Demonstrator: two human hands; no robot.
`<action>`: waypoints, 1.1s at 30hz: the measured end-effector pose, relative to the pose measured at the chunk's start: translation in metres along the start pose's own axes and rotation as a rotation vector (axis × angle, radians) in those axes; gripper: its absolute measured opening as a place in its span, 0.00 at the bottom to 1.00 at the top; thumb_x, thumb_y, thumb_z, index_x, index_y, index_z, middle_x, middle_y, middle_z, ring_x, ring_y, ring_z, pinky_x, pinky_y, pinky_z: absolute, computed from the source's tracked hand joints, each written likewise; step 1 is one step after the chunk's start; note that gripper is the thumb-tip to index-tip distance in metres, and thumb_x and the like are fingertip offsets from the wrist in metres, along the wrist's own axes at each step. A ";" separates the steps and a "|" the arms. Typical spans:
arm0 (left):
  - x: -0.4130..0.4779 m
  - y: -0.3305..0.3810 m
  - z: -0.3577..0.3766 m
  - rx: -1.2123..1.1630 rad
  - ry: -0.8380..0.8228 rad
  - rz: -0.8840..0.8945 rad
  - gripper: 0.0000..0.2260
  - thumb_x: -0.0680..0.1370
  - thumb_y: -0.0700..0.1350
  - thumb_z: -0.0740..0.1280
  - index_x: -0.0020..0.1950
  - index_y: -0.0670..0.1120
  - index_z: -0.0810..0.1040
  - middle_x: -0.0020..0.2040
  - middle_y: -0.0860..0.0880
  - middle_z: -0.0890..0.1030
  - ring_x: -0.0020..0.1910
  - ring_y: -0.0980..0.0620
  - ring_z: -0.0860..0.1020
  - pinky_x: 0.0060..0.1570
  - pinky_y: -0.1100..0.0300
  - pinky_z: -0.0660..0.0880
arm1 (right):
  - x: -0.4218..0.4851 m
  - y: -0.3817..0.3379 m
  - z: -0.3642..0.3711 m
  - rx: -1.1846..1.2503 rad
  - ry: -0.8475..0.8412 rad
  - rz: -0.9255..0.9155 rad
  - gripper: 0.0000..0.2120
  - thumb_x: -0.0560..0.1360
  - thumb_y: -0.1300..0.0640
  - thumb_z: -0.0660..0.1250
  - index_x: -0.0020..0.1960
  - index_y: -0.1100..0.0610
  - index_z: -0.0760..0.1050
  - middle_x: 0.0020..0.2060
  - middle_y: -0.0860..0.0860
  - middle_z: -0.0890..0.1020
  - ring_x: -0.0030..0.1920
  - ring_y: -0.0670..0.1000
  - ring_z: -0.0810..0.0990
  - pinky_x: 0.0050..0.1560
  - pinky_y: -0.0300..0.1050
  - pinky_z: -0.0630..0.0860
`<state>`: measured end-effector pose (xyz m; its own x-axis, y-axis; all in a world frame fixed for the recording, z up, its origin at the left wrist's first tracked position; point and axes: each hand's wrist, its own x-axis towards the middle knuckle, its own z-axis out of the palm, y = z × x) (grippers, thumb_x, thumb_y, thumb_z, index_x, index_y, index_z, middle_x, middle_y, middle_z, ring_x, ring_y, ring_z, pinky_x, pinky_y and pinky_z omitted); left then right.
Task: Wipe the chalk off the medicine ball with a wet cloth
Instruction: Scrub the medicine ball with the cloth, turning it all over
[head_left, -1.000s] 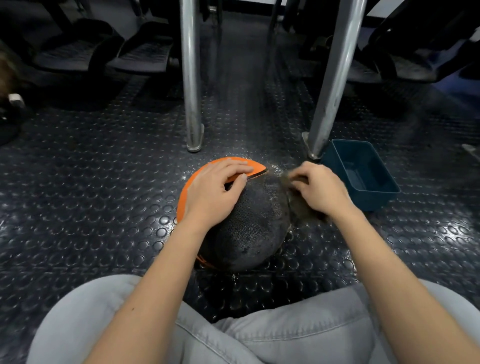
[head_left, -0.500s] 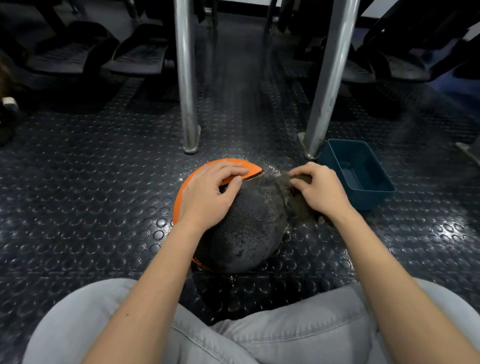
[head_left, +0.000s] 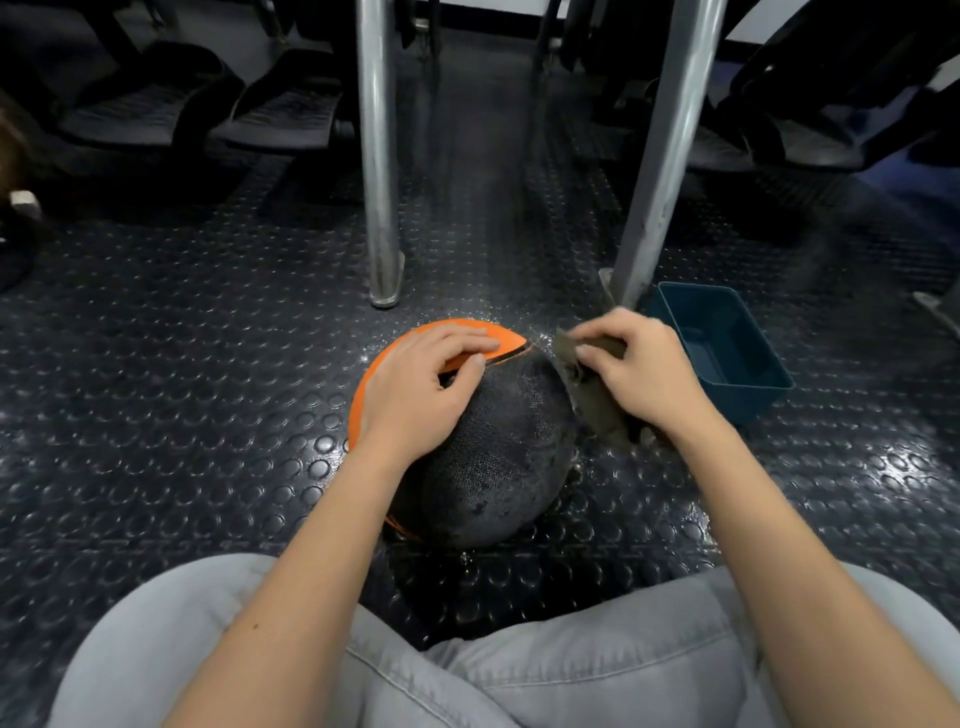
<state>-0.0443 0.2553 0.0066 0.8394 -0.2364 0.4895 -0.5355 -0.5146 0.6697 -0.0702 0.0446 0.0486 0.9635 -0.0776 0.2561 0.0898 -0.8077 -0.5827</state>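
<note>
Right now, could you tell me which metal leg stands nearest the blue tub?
The slanted right leg; its foot adjoins the tub, unlike the upright left one.

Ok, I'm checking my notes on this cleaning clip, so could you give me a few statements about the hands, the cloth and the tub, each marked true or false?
1. The left hand rests on top of the ball. True.
2. The cloth is in the left hand. False: the right hand holds it against the ball's right side.
3. A blue tub stands on the floor to the right of the ball. True.
4. The ball is black all over. False: part of it is orange, under and beyond the left hand.
</note>
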 end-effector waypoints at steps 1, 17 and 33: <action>-0.002 -0.001 0.000 0.000 0.000 0.003 0.13 0.76 0.52 0.60 0.53 0.54 0.82 0.53 0.66 0.76 0.57 0.69 0.70 0.59 0.74 0.61 | -0.002 -0.011 0.001 0.098 -0.033 -0.089 0.08 0.73 0.62 0.70 0.48 0.50 0.82 0.43 0.45 0.79 0.49 0.47 0.78 0.54 0.41 0.72; 0.001 0.000 -0.003 -0.002 -0.019 0.001 0.13 0.77 0.51 0.60 0.54 0.53 0.82 0.53 0.66 0.76 0.57 0.66 0.72 0.58 0.70 0.64 | -0.009 -0.018 0.004 0.210 -0.279 -0.198 0.11 0.70 0.64 0.72 0.45 0.49 0.81 0.40 0.44 0.78 0.44 0.41 0.77 0.51 0.35 0.70; 0.001 -0.001 -0.004 0.017 -0.040 -0.011 0.09 0.78 0.47 0.64 0.54 0.56 0.82 0.52 0.69 0.75 0.56 0.77 0.67 0.54 0.81 0.58 | -0.008 0.007 0.005 -0.157 -0.043 0.222 0.08 0.75 0.58 0.68 0.47 0.45 0.79 0.48 0.47 0.78 0.55 0.53 0.76 0.56 0.50 0.73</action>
<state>-0.0432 0.2595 0.0084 0.8483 -0.2630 0.4596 -0.5250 -0.5310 0.6651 -0.0763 0.0428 0.0388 0.9653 -0.2411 0.1007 -0.1620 -0.8546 -0.4934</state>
